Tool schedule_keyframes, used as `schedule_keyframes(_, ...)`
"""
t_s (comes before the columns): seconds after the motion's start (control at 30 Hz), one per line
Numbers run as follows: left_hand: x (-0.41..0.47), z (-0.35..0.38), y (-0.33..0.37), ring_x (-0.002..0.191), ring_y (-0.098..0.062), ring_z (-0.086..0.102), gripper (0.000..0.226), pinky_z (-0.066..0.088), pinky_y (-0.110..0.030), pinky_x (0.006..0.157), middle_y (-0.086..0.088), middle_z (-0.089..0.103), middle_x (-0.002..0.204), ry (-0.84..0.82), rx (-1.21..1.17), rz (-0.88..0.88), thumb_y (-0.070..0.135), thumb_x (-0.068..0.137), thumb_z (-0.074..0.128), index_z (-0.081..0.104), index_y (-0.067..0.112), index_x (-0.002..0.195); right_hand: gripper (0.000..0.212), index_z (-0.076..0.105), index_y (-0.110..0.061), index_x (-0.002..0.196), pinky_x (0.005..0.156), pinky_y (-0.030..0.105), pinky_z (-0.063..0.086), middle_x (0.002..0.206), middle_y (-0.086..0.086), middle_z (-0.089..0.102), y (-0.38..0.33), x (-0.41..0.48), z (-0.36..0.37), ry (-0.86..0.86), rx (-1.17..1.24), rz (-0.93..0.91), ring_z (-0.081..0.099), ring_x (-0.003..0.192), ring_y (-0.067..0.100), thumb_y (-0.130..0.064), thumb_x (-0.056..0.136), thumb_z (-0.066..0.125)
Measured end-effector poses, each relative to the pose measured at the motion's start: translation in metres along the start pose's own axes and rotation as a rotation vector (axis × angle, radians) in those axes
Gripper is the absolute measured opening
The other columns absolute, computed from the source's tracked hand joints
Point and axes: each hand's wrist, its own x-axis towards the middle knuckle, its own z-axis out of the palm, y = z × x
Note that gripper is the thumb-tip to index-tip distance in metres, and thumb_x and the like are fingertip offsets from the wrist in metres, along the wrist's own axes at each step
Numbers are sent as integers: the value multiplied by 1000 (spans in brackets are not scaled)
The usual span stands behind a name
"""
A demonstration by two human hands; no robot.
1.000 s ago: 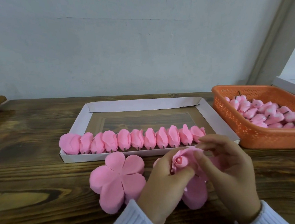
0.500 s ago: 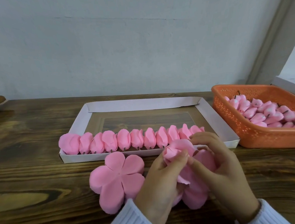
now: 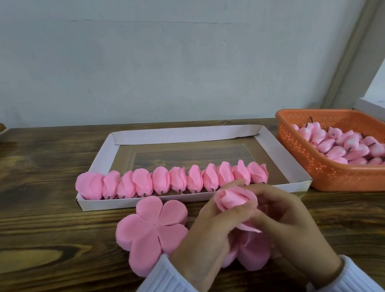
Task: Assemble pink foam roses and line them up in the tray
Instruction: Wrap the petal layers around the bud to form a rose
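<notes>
Two bare hands work a half-wrapped pink foam rose [image 3: 234,197] just above a dark wooden counter [image 3: 42,228], directly in front of a shallow white cardboard tray [image 3: 112,203]. The left hand [image 3: 206,237] has its fingers curled round the bloom from the near side, with the thumb pressed against the folded petals. The right hand [image 3: 294,225] closes in from the other side, its fingers bent and pinching the outer petals. Under both hands lies a flat pink foam petal cut-out [image 3: 254,254], partly hidden. Just to its left sits a stack of flat five-petal pink foam cut-outs [image 3: 152,231], which touches the tray's front wall.

Inside the tray, a row of finished pink foam roses [image 3: 171,180] lies side by side along the near edge, short dark stems pointing toward the person; the rest of the tray floor behind them is bare. To the right of the tray stands an orange perforated plastic basket [image 3: 316,165], which holds a heap of small pink foam buds [image 3: 349,146] with dark stems. White ribbed sleeves [image 3: 166,287] cover both wrists. A pale grey wall [image 3: 155,56] rises behind the counter.
</notes>
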Motion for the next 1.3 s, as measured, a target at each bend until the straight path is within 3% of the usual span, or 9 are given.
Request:
schedule_keyframes(0.1,-4,0,2,53,-10,61,59,42,-13,40,-5,67,68,27,171,9,18,74,66,52,0,129,18,72,-21,103,78,21,53,104,1,73,-2,0,1,-69,66,34,70,93,14,-18,86,67)
schedule_keyframes(0.2,-2,-2,-2,41,-7,53,31,34,-15,38,2,62,52,68,307,17,35,78,73,70,15,102,21,70,-17,104,78,21,53,103,2,72,-2,0,1,-109,57,44,70,92,15,-23,84,64)
schedule_keyframes(0.27,-2,0,-2,44,-10,54,17,34,-16,39,-3,64,60,66,275,16,36,86,65,73,21,88,19,68,-17,104,78,22,53,104,2,72,-1,-1,3,-108,80,40,69,92,17,-21,85,64)
schedule_keyframes(0.47,-2,7,2,75,-27,65,34,53,-21,52,-39,58,114,14,-101,80,18,89,47,63,-1,113,21,64,-24,102,86,31,52,105,2,69,6,-3,5,159,-83,-39,65,101,20,-29,82,61)
schedule_keyframes(0.6,-2,8,7,61,-33,64,27,54,-27,42,-36,53,89,-15,-267,99,15,91,42,61,-3,90,23,66,-24,97,78,37,53,93,-2,72,7,1,-1,359,-172,132,68,86,20,-39,81,58)
schedule_keyframes(0.77,2,3,4,96,-39,48,40,45,-48,93,-25,52,87,38,-292,182,19,95,40,65,9,65,18,72,-15,83,69,38,53,86,-2,70,8,2,-2,294,-278,213,65,81,15,-26,91,60)
schedule_keyframes(1.0,6,5,-1,83,-31,69,19,60,-35,72,-25,67,84,166,-249,215,14,89,60,67,-3,84,5,69,-13,79,56,18,51,75,-2,72,2,0,1,345,-202,61,68,64,10,-13,83,68)
schedule_keyframes(1.2,6,-1,-10,106,-40,65,35,48,-54,99,-24,70,106,240,141,217,31,78,61,70,10,105,5,65,-23,80,63,18,50,78,-12,67,-1,-4,7,396,-419,-177,63,69,6,-20,83,69)
schedule_keyframes(1.3,4,-4,-13,75,-13,71,28,57,-23,65,-12,74,91,128,289,230,22,92,56,69,3,108,16,64,-28,81,64,16,50,80,-14,67,-1,-5,6,443,-424,-209,64,70,5,-13,78,67)
